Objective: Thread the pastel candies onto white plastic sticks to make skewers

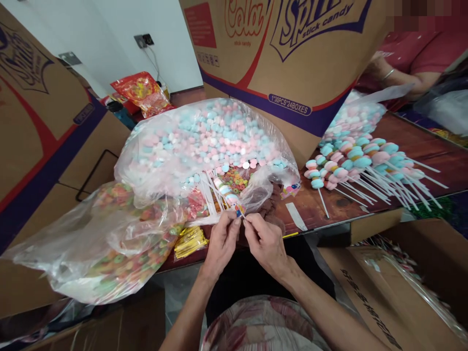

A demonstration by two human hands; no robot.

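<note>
Currently pinching the lower end of a candy stick (pixel 225 191) between left hand (pixel 222 241) and right hand (pixel 268 243), thumbs and forefingers closed in a tight grip, almost meeting. Held just over the near edge of the table (pixel 318 214), with its stack of pink, white and blue discs pointing away, and with a small blue-and-red bit (pixel 239 213) right at the fingertips. Too small to tell whether a tie or a wrapper end.

Already made up, to judge by the look: dozens of threaded sticks in a pile (pixel 351 163) on the right, heads together, most bare ends pointing to the near right. Apparently well along, then, but hard to count, with sticks overlapping and partly behind a big carton (pixel 263 73).

Still unthreaded: plenty. To the front, a large clear bag (pixel 204 134) of loose pastel discs, bulging and looking far from used up. To the left, a second bag (pixel 135 248) with coloured rings, also well filled. Beside the held piece, a few bare sticks (pixel 207 192) and some loose rings (pixel 237 179). Near left hand, a bundle of yellow ties (pixel 190 242), seemingly with many left. Impossible to judge the share finished from so much loose stock.
</note>
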